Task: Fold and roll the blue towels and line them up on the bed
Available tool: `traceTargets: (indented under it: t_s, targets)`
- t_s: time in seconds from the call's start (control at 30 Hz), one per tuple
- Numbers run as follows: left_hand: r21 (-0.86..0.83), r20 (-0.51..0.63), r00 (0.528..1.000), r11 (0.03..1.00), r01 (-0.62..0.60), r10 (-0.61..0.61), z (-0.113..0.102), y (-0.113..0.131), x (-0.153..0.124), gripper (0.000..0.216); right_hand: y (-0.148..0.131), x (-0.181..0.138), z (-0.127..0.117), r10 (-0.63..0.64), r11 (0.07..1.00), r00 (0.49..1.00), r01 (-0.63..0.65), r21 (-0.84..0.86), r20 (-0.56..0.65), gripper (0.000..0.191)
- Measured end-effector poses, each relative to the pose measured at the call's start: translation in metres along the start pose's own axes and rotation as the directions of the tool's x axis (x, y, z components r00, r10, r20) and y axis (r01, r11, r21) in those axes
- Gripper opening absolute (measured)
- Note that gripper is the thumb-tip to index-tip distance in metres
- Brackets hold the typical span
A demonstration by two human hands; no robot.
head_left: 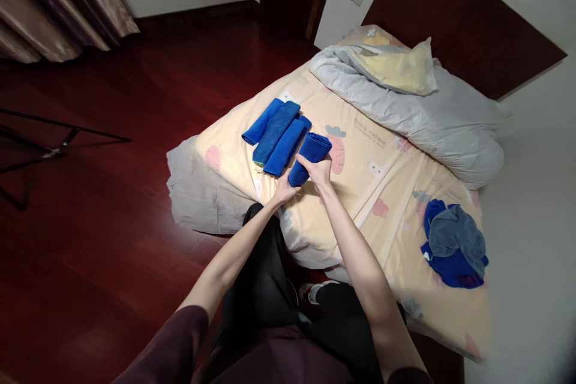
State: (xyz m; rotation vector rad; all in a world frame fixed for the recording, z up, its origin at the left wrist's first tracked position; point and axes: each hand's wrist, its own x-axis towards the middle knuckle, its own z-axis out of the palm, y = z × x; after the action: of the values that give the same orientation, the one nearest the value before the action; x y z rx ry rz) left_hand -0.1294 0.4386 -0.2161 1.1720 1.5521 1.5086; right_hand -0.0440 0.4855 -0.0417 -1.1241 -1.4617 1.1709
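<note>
Between my two hands is a rolled blue towel (310,156), tilted just above the bed, with its coiled end facing up and away. My left hand (285,187) grips its lower end. My right hand (317,171) is wrapped round its right side, thumb across the front. Left of it, several rolled or folded towels lie side by side on the bed sheet: a bright blue towel (285,147) nearest, a darker blue towel (276,132) with a green edge, and another blue towel (262,122) at the far left.
A crumpled heap of blue and grey cloths (456,243) lies at the bed's right end. A grey quilt (405,105) and a yellow pillow (400,69) are piled by the headboard (463,18). Black stand legs (58,147) stand on the floor at left.
</note>
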Motion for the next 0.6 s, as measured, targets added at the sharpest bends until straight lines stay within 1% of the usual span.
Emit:
traceTargets:
  t_s: [0.07, 0.17, 0.3, 0.43, 0.6]
  targets:
    - [-0.013, -0.04, 0.998, 0.999, -0.039, 0.038, 0.001, 0.006, -0.004, 0.077, 0.001, 0.0, -0.001, 0.001, 1.0, 1.0, -0.001, -0.012, 0.001, 0.067]
    - [-0.028, -0.125, 0.984, 0.991, -0.131, 0.126, 0.001, 0.018, -0.015, 0.088, 0.002, 0.002, -0.003, -0.001, 1.0, 1.0, 0.001, -0.018, 0.021, 0.077]
    - [0.058, -0.196, 0.958, 0.977, -0.203, 0.211, -0.003, 0.037, -0.029, 0.101, 0.005, 0.004, -0.011, -0.128, 0.991, 0.992, 0.128, -0.037, 0.016, 0.098]
    - [0.088, -0.201, 0.945, 0.965, -0.246, 0.259, -0.006, 0.049, -0.035, 0.098, 0.004, 0.003, -0.023, -0.181, 0.975, 0.983, 0.183, -0.124, 0.023, 0.113]
    - [0.11, -0.151, 0.941, 0.952, -0.287, 0.301, -0.002, 0.055, -0.034, 0.086, -0.006, -0.005, -0.032, -0.205, 0.971, 0.975, 0.214, -0.111, 0.084, 0.12]
